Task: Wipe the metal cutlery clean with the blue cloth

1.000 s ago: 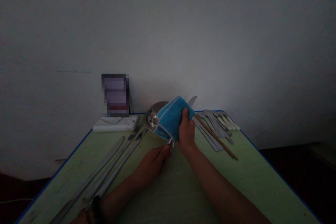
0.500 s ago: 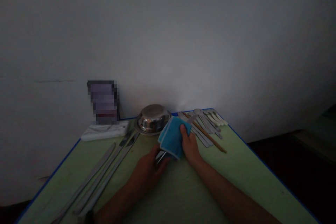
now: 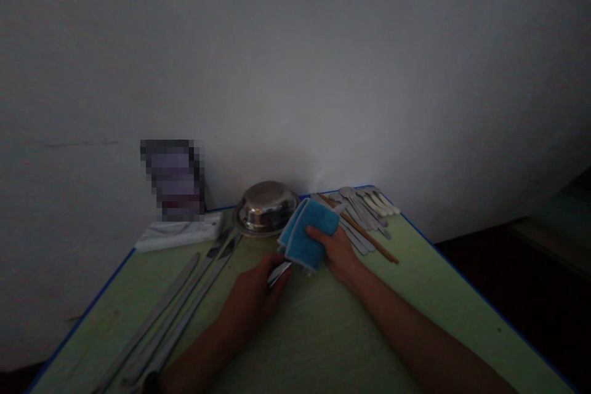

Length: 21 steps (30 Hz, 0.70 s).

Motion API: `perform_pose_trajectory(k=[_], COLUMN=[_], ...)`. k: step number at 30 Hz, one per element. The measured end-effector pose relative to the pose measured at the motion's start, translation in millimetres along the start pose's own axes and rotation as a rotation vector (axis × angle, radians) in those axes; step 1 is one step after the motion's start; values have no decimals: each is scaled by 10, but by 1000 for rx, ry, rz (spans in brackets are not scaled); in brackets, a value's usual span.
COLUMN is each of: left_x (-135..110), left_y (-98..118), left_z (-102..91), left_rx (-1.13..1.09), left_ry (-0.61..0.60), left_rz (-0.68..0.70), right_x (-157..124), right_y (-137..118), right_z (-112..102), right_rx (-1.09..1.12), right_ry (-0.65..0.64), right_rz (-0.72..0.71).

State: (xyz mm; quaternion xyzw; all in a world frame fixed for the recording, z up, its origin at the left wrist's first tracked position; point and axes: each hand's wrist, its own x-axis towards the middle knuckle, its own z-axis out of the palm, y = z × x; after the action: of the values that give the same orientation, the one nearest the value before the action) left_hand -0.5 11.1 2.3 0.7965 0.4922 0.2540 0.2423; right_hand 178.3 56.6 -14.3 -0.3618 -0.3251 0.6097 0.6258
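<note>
Over the middle of the table, my left hand (image 3: 252, 292) is closed around the near end of a shiny metal utensil (image 3: 279, 272). A folded blue cloth (image 3: 314, 231) with a pale edge wraps the utensil's middle, hiding most of it. My right hand (image 3: 340, 252) grips that cloth, thumb lying on top. A flat grey tip seems to stick out past the cloth's far side, but the utensil's exact kind cannot be made out. Just behind the cloth sits an upturned metal bowl (image 3: 268, 206).
Three long metal utensils (image 3: 182, 314) lie along the left. Wooden chopsticks (image 3: 369, 237), several metal spoons (image 3: 362, 206) and pale-handled cutlery (image 3: 385, 202) lie back right. A blurred-out upright object (image 3: 173, 181) stands by a white slab (image 3: 180, 233). The green table (image 3: 415, 295) meets a wall.
My right hand has turned slightly, its thumb now farther over the cloth. The cloth has shifted a little along the utensil, and the view has moved slightly.
</note>
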Motion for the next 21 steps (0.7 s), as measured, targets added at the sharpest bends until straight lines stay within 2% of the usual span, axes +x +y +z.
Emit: perform_pose_trajectory(k=[6, 8, 10, 13, 16, 18, 21], left_x=[-45, -60, -63, -56, -53, -55, -58], left_y=[28, 34, 35, 37, 53, 73, 102], left_z=[31, 40, 40, 23, 2, -10, -27], left_rx=[48, 90, 143, 187, 219, 254, 281], left_ry=[52, 49, 27, 1, -74, -140, -227], left_rz=[79, 145, 243, 356, 410, 432, 451], right_x=[65, 81, 83, 60, 25, 7, -3], right_y=[-39, -45, -39, -19, -14, -22, -38], right_z=[21, 19, 14, 8, 10, 19, 37], right_rx=[207, 232, 215, 139, 66, 65, 112], right_ry=[249, 305, 283, 142, 30, 19, 72], right_rz=[86, 110, 106, 76, 52, 70, 116])
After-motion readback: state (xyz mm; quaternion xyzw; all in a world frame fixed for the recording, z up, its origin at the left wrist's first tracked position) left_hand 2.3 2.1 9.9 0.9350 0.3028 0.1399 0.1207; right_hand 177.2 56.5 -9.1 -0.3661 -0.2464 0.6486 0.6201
